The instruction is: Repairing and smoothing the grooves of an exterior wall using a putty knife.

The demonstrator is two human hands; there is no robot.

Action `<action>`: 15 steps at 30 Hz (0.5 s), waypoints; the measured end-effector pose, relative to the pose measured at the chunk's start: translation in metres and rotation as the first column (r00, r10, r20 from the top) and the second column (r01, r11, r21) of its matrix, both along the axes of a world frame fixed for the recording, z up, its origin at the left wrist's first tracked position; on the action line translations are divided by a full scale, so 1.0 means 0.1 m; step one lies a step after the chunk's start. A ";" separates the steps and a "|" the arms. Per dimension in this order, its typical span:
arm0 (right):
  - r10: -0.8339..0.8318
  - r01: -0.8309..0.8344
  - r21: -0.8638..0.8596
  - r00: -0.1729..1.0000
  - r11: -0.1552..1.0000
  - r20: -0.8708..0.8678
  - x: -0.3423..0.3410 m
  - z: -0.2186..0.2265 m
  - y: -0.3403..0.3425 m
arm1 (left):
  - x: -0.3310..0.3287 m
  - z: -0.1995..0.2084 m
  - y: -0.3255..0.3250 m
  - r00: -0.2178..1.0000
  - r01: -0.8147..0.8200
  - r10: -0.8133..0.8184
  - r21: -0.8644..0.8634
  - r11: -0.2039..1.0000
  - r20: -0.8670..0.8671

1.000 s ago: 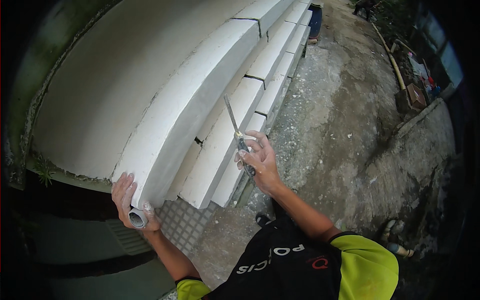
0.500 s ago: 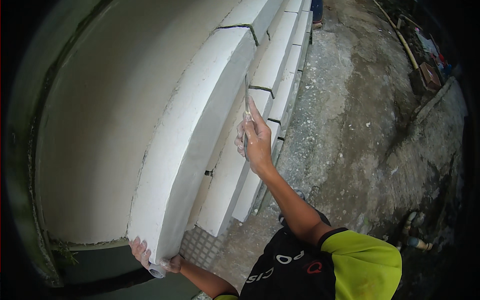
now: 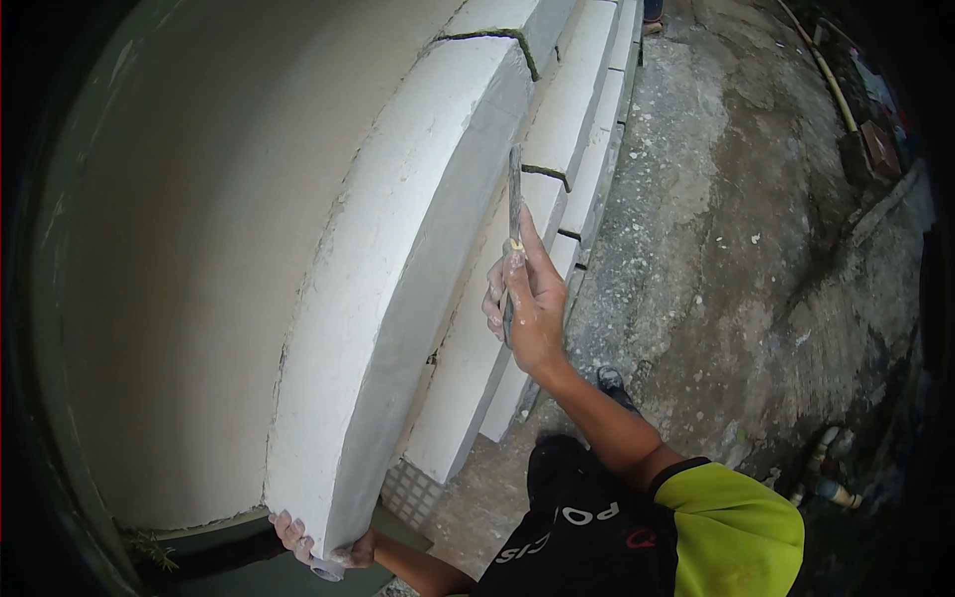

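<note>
In my right hand (image 3: pixel 529 303) is a narrow spatula (image 3: pixel 515 189) with a grey metal blade. Its blade points away from me, close to the side face of a long white ledge (image 3: pixel 398 259), and my index finger stretches along it. Whether the blade touches the ledge, I cannot tell. At the ledge's near end my left hand (image 3: pixel 290 535) is wrapped round the lower corner, fingers on one side and thumb side on the other. A short grey tube-like piece (image 3: pixel 326 570) shows beneath that corner; how it is held or fixed is unclear. White smears cover my fingers.
More white stepped ledges (image 3: pixel 453 408) run alongside, with dark gaps between their sections. A beige wall (image 3: pixel 219 249) rises at the left. At the right lies stained concrete ground (image 3: pixel 716 249), with pipe fittings (image 3: pixel 831 483) low down and a long pole (image 3: pixel 826 70) farther off.
The spatula has turned from nearly edge-on to showing its flat side. My right hand appears slightly lower and farther right, as the whole view shifts. My left hand stays on the ledge's end.
</note>
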State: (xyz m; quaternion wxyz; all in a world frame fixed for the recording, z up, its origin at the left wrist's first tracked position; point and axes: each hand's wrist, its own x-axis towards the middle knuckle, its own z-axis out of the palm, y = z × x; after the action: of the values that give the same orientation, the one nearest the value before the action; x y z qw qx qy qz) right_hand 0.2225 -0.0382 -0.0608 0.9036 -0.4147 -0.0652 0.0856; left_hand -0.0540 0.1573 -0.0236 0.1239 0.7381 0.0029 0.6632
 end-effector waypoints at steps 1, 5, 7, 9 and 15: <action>-0.021 0.022 0.012 0.999 1.000 -0.038 0.23 0.05 -0.03 | 0.02 0.00 0.01 1.000 -0.008 0.008 -0.004 1.000 0.007; -0.052 0.051 -0.012 0.998 0.999 -0.037 0.32 0.10 -0.08 | 0.06 -0.01 0.05 1.000 0.019 -0.019 0.039 0.999 0.022; 0.012 -0.012 0.011 1.000 1.000 -0.014 -0.06 0.09 -0.06 | 0.08 -0.02 0.07 0.997 0.063 -0.065 0.036 0.997 0.046; 0.095 -0.095 0.010 0.995 0.995 0.018 -0.74 0.09 0.10 | 0.04 0.05 0.06 0.998 0.053 -0.055 0.071 0.996 0.020; 0.237 -0.246 0.142 0.969 0.959 0.076 -2.31 0.12 0.32 | 0.12 0.08 0.01 0.979 0.168 -0.156 0.094 0.981 -0.129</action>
State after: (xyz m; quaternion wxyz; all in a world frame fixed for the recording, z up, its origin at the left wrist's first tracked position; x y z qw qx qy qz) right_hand -0.0083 -0.0066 -0.0489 0.9128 -0.3365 -0.1478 0.1778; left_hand -0.0423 0.1581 -0.0154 0.1384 0.7803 -0.0844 0.6041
